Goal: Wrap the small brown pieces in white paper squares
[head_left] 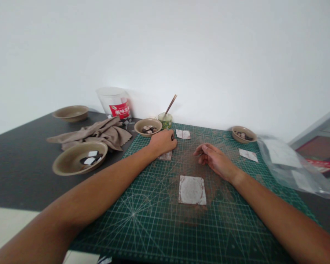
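Observation:
My left hand [163,142] rests on the green cutting mat [143,220], fingers curled, with something small and dark at its fingertips. It sits just in front of a small tan bowl [147,127] of dark and pale pieces and partly covers a white square tile [165,156]. My right hand [213,157] lies on the mat to the right, fingers loosely curled, and nothing shows in it. A larger white square tile [191,189] lies near me between both arms. Other white tiles sit at the mat's far edge [183,134] and at the right [248,155].
A green cup with a stick [165,120] and a clear red-labelled jar [114,102] stand at the back. A beige cloth [99,135], a large bowl with pieces [79,158] and another bowl [70,112] lie left. A small bowl [244,134] and clear plastic bags [291,165] lie right.

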Motion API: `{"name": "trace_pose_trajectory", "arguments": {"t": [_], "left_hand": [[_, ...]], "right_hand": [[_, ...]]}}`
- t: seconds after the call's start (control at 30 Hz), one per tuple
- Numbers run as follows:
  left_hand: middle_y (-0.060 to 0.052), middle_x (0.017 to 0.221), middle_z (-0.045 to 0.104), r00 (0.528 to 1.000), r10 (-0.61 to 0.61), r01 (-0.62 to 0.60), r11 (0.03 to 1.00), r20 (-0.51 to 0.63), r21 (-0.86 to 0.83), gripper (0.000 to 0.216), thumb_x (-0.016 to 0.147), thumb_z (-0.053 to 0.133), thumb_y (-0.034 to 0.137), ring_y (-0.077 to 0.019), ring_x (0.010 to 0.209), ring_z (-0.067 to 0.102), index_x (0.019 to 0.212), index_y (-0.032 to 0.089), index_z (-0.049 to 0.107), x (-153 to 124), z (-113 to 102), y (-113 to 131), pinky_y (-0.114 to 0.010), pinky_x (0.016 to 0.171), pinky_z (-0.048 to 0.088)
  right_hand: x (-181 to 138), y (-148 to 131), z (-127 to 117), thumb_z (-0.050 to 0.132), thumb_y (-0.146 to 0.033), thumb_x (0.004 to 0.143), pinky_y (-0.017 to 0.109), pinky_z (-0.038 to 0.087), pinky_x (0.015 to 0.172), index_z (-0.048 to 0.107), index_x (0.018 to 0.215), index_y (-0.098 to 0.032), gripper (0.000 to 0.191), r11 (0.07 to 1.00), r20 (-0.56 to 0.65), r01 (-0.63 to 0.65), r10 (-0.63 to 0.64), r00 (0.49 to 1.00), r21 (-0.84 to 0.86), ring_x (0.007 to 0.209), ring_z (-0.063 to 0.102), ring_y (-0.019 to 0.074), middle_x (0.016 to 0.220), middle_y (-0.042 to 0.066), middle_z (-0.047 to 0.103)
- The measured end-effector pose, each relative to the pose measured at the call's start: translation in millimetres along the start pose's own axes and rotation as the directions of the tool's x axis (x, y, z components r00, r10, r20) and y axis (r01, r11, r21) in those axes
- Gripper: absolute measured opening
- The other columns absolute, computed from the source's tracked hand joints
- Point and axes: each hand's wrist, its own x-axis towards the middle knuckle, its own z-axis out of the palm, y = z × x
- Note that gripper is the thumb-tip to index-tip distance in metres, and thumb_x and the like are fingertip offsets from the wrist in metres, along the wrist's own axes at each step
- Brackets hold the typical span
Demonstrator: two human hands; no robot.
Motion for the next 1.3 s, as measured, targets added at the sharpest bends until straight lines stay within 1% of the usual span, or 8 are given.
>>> {"name": "trace_pose_trajectory", "arguments": {"t": [0.2, 0.3, 0.43, 0.5, 0.77, 0.93, 1.07, 1.3], "left_hand": [[-0.011, 0.097, 0.068, 0.999, -0.008, 0.006, 1.000, -0.046, -0.026, 0.024, 0.080, 0.052, 0.026, -0.0283, 0.089, 0.066, 0.101, 0.019, 0.062, -2, -8, 4, -0.038, 0.077, 0.051], [-0.010, 0.104, 0.066, 0.987, 0.016, -0.033, 0.994, -0.158, -0.106, 0.028, 0.082, 0.048, 0.021, -0.0268, 0.095, 0.064, 0.108, 0.019, 0.059, -2, -15, 3, -0.039, 0.083, 0.050], [-0.007, 0.101, 0.066, 0.896, -0.074, -0.121, 0.908, -0.438, -0.402, 0.022, 0.086, 0.044, 0.018, -0.0238, 0.096, 0.061, 0.103, 0.020, 0.058, 1, -23, -3, -0.038, 0.087, 0.048], [-0.006, 0.097, 0.066, 0.869, -0.165, -0.095, 0.870, -0.467, -0.484, 0.020, 0.091, 0.042, 0.021, -0.0224, 0.092, 0.061, 0.104, 0.021, 0.058, 2, -24, -6, -0.038, 0.086, 0.048], [-0.007, 0.105, 0.068, 0.897, -0.216, 0.025, 0.895, -0.385, -0.445, 0.025, 0.097, 0.039, 0.026, -0.0210, 0.095, 0.062, 0.114, 0.022, 0.057, -2, -30, -4, -0.036, 0.087, 0.049], [-0.007, 0.102, 0.068, 0.949, 0.093, -0.170, 0.955, -0.301, -0.244, 0.026, 0.087, 0.045, 0.015, -0.0212, 0.099, 0.062, 0.101, 0.019, 0.066, 0, -26, -8, -0.035, 0.092, 0.048], [-0.008, 0.101, 0.067, 0.926, 0.355, -0.369, 0.923, -0.129, -0.111, 0.032, 0.083, 0.045, 0.012, -0.0217, 0.101, 0.062, 0.100, 0.019, 0.072, -1, -20, -8, -0.034, 0.094, 0.048], [-0.011, 0.103, 0.067, 0.957, 0.290, -0.287, 0.951, 0.014, -0.114, 0.031, 0.084, 0.047, 0.014, -0.0251, 0.102, 0.063, 0.103, 0.017, 0.071, -2, -13, -4, -0.038, 0.096, 0.048]], "right_hand": [[0, -1, 0, 0.058, -0.049, 0.095, 0.029, 0.041, 0.065, 0.065, 0.096, -0.023, 0.027, 1.000, 0.002, -0.009, 0.009, 1.000, 0.001, 0.070, 0.060, 0.0128, 0.099, 0.002, 0.069], [0, -1, 0, 0.059, -0.049, 0.094, 0.029, 0.041, 0.066, 0.065, 0.095, -0.023, 0.027, 1.000, -0.004, -0.013, 0.013, 1.000, 0.000, 0.070, 0.060, 0.0127, 0.098, 0.002, 0.068], [0, 0, 0, 0.059, -0.050, 0.093, 0.029, 0.042, 0.066, 0.065, 0.096, -0.023, 0.028, 1.000, -0.003, -0.005, 0.005, 1.000, -0.016, 0.070, 0.060, 0.0130, 0.098, 0.002, 0.068], [1, 1, -1, 0.058, -0.051, 0.094, 0.029, 0.042, 0.066, 0.065, 0.096, -0.023, 0.029, 1.000, 0.002, 0.002, -0.002, 1.000, -0.030, 0.071, 0.060, 0.0131, 0.098, 0.002, 0.068], [0, 1, -1, 0.057, -0.052, 0.094, 0.029, 0.042, 0.066, 0.065, 0.097, -0.023, 0.030, 0.998, 0.006, 0.007, -0.007, 1.000, -0.056, 0.072, 0.060, 0.0135, 0.099, 0.002, 0.069], [1, 1, -2, 0.058, -0.053, 0.093, 0.029, 0.042, 0.067, 0.065, 0.096, -0.023, 0.031, 0.998, 0.001, 0.006, -0.006, 1.000, -0.056, 0.071, 0.060, 0.0139, 0.098, 0.002, 0.069], [1, 2, -2, 0.058, -0.052, 0.093, 0.029, 0.042, 0.066, 0.065, 0.098, -0.024, 0.029, 0.999, 0.005, 0.005, -0.005, 1.000, -0.052, 0.071, 0.060, 0.0137, 0.098, 0.002, 0.069], [1, 2, -3, 0.058, -0.053, 0.093, 0.029, 0.043, 0.067, 0.065, 0.098, -0.023, 0.031, 0.998, -0.005, 0.000, 0.000, 1.000, -0.063, 0.071, 0.060, 0.0134, 0.099, 0.003, 0.069]]}}
